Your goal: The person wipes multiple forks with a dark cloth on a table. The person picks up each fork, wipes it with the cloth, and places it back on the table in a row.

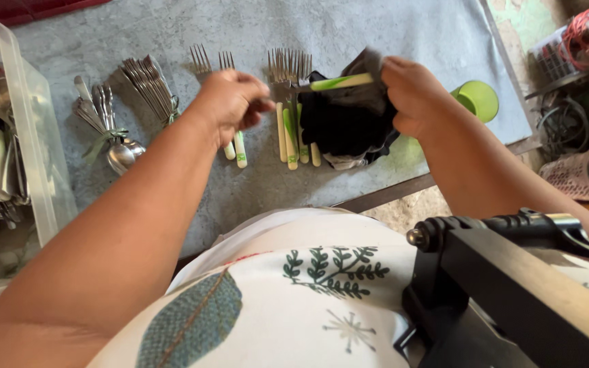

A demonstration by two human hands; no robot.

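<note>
Two hands share one fork [322,84]: left hand [230,102] pinches tines, right hand [414,95] closed grip presses black cloth [345,119] around handle.

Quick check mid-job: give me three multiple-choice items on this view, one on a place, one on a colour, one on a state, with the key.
1. Where is the clear plastic bin of cutlery?
A. at the left edge
B. at the right edge
C. on the person's lap

2. What colour is the cup past the right hand?
A. red
B. green
C. white

3. What is the state of the fork with the green and cream handle?
A. lying in the row on the mat
B. inside the bin
C. held between both hands with a black cloth

Key:
1 A, the bin stands at the left beside the grey mat.
2 B, its rim and wall show green.
3 C, the left hand is at the tine end, the right hand grips handle and cloth.
</note>
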